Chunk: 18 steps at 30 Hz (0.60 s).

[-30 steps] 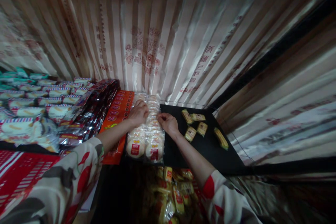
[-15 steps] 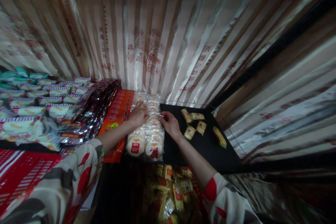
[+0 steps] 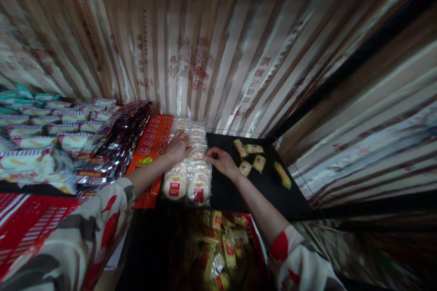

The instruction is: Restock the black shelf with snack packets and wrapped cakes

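Observation:
Two rows of clear-wrapped round white buns (image 3: 187, 181) with red labels lie on a black shelf (image 3: 273, 191). My left hand (image 3: 177, 146) rests on the left row with fingers curled over the packets. My right hand (image 3: 220, 160) presses on the right edge of the right row, fingers bent. Both arms wear sleeves with a red and grey pattern.
Several small yellow snack packets (image 3: 254, 159) lie on the black shelf to the right. Orange packets (image 3: 153, 143) and dark red packets (image 3: 116, 150) lie to the left, with striped bread packs (image 3: 34, 145) beyond. A red crate (image 3: 221, 250) of yellow packets stands below. A striped curtain (image 3: 205, 45) hangs behind.
Both hands stay on the bun rows and have barely shifted. The view has tilted slightly, so everything sits a little higher and further left.

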Motion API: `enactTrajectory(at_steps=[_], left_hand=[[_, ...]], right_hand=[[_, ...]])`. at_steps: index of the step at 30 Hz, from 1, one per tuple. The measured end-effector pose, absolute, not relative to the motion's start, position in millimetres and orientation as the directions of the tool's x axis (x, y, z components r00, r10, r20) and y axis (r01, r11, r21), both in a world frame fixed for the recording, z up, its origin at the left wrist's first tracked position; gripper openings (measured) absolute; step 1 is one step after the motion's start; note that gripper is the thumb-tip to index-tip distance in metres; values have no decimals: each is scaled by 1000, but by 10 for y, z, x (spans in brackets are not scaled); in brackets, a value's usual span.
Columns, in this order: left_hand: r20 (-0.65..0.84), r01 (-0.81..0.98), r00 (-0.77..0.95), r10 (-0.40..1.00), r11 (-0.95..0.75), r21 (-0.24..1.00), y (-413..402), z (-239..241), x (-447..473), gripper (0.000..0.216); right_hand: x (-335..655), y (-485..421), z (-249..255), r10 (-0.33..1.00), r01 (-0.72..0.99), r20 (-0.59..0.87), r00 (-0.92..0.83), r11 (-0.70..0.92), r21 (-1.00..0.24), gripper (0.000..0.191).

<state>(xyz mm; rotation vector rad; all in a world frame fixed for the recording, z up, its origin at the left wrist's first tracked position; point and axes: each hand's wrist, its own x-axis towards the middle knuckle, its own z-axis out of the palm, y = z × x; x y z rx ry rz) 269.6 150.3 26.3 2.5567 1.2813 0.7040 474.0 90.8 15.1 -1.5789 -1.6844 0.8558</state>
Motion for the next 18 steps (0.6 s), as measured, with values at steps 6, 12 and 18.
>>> enactTrajectory(at_steps=[6, 12, 18], left_hand=[[343, 689, 498, 796, -604, 401, 1506, 233, 2694, 12], [368, 690, 479, 797, -601, 404, 1506, 215, 2672, 13], [352, 710, 469, 810, -583, 395, 1475, 244, 2643, 18]], right_hand=[[4667, 908, 159, 998, 580, 61, -8, 54, -813, 15], [4507, 819, 172, 979, 664, 123, 163, -17, -747, 13], [4422, 804, 180, 955, 706, 172, 243, -52, -706, 12]])
